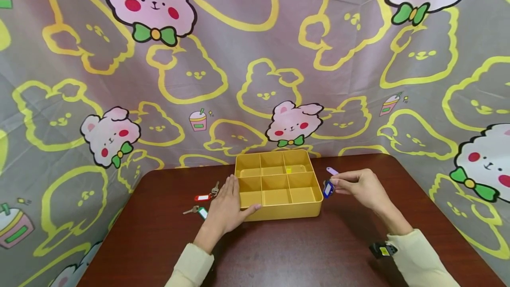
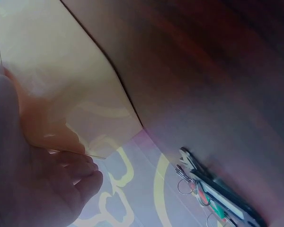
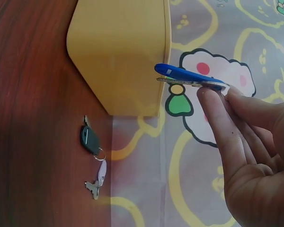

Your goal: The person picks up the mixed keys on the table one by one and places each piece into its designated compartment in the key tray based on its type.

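A yellow box (image 1: 283, 211) with several compartments stands on the table. My left hand (image 1: 225, 207) rests against its left side, fingers straight along the wall and thumb across the front rim. Right of the box, my right hand (image 1: 360, 187) pinches a key with a blue tag (image 1: 328, 188) between thumb and fingers, raised above the table. In the right wrist view the blue tag (image 3: 184, 74) lies over the flat key. By my left hand are a key with a red tag (image 1: 202, 198) and a key with a green tag (image 1: 203, 212), partly hidden by that hand.
A key with a lilac tag (image 3: 102, 173) and a black key fob (image 3: 89, 139) with a key lie right of the box. A small bright yellow patch (image 1: 288, 170) shows in the back right compartment. Patterned cloth (image 1: 223, 79) hangs behind the table (image 1: 287, 251).
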The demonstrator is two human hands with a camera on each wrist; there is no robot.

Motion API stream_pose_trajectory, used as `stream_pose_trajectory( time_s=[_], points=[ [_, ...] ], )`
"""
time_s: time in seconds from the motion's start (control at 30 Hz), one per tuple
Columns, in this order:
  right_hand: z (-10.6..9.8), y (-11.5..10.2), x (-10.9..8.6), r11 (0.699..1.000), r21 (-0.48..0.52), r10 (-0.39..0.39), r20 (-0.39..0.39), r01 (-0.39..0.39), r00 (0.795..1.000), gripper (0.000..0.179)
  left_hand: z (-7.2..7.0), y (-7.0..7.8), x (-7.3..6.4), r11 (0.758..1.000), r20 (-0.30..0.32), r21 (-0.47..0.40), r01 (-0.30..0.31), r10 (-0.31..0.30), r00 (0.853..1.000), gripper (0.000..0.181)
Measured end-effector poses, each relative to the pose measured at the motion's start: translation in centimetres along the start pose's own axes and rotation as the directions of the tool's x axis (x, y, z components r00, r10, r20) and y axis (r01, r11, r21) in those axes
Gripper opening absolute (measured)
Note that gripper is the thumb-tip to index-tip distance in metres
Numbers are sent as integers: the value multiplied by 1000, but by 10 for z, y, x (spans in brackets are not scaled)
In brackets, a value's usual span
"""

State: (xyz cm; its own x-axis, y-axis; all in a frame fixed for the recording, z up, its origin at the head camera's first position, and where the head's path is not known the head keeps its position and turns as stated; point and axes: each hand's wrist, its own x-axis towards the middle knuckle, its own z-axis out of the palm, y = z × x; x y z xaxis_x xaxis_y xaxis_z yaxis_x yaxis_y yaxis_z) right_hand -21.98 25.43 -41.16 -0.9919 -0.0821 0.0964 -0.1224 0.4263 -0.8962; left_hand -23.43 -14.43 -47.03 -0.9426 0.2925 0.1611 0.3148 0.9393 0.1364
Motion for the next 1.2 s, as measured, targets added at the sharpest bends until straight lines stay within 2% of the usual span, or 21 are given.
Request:
stream_pose_trajectory(
  time_s=[0.43,0.8,1.2],
  points=[
    [-2,-11,3,999,26,-24,15,24,1000,32,0,-1,2,1000,-29,24,-17,18,999,123],
    [0,-25,8,1000,24,-22,44,21,999,32,0,-1,2,999,-18,29,-18,18,1000,124],
    [3,-39,17,995,-101,22,39,-18,999,31,-2,-1,2,1000,-10,13,-18,18,1000,123]
  ],
)
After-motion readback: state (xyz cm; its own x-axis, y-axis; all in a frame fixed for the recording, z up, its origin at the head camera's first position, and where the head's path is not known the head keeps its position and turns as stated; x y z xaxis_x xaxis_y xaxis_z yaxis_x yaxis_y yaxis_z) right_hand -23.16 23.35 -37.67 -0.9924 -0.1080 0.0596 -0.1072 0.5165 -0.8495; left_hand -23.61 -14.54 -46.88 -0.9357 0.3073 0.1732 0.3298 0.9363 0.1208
